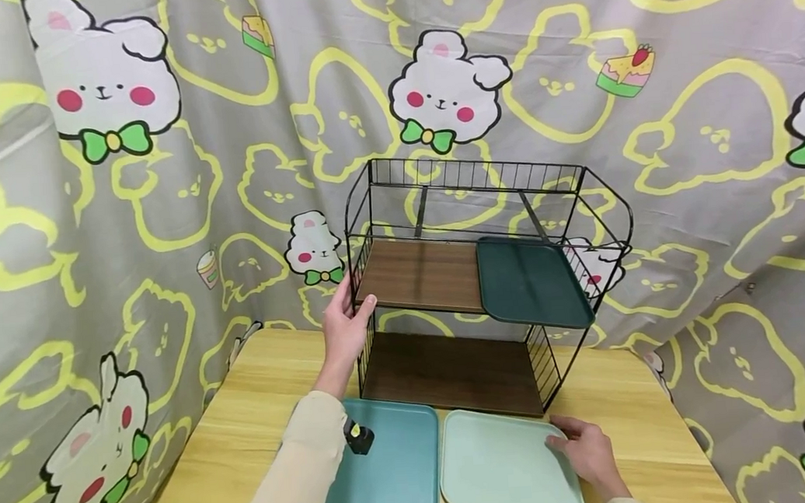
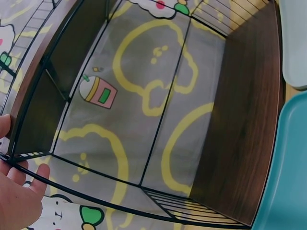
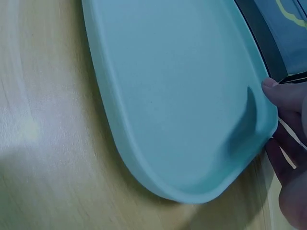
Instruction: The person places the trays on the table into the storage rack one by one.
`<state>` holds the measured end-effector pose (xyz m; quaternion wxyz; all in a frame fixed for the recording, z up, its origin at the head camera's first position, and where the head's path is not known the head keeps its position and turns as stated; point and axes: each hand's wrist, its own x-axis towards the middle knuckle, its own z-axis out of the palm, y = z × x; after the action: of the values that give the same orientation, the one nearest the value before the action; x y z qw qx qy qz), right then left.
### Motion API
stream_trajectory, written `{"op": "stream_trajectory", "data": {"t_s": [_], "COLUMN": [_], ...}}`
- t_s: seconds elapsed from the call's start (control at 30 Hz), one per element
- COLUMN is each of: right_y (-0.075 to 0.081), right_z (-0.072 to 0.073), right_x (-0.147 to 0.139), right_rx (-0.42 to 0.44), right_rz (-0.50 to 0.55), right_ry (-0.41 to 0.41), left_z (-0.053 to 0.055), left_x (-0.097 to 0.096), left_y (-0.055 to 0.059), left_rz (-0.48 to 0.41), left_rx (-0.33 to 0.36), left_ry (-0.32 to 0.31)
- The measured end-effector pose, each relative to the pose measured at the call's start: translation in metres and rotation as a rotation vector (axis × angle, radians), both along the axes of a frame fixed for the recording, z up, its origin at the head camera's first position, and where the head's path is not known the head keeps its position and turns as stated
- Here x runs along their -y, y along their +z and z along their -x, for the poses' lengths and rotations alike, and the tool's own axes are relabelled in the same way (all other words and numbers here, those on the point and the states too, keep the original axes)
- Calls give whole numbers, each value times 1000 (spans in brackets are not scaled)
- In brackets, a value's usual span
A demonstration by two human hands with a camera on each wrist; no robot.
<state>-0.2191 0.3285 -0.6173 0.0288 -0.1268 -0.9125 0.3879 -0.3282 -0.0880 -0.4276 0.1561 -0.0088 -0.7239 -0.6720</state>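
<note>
A two-tier black wire rack with brown wood-look shelves (image 1: 418, 274) stands at the back of the table. My left hand (image 1: 345, 329) holds its left side at the upper shelf, thumb over the front edge and fingers around the wire in the left wrist view. On the upper shelf's right half lies a dark green tray (image 1: 534, 283), its front corner jutting past the shelf edge. My right hand (image 1: 588, 453) pinches the far right corner of a pale mint tray (image 1: 504, 462), thumb inside the rim and fingers outside, as the right wrist view shows.
A teal tray (image 1: 400, 470) lies left of the mint tray, under the left forearm and in front of the rack. The lower shelf (image 1: 453, 369) is bare brown board. Patterned grey curtains (image 1: 246, 216) enclose the wooden table (image 1: 207, 460) at the back and sides.
</note>
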Motion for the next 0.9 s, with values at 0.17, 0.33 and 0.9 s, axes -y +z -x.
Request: {"op": "stream_trajectory", "data": {"t_s": [0.17, 0.33, 0.9], "right_y": [-1, -4, -20], "right_z": [2, 9, 18], "right_x": [0, 3, 7], "right_rx": [-19, -38, -124], "right_rz": [-8, -28, -75], "right_ry": [25, 97, 50], "left_z": [-1, -1, 0], "left_x": [-1, -1, -2], "left_y": [1, 2, 2], "left_rz": [-9, 1, 4], "left_rx": [-15, -12, 12], "left_ry": [18, 5, 2]}}
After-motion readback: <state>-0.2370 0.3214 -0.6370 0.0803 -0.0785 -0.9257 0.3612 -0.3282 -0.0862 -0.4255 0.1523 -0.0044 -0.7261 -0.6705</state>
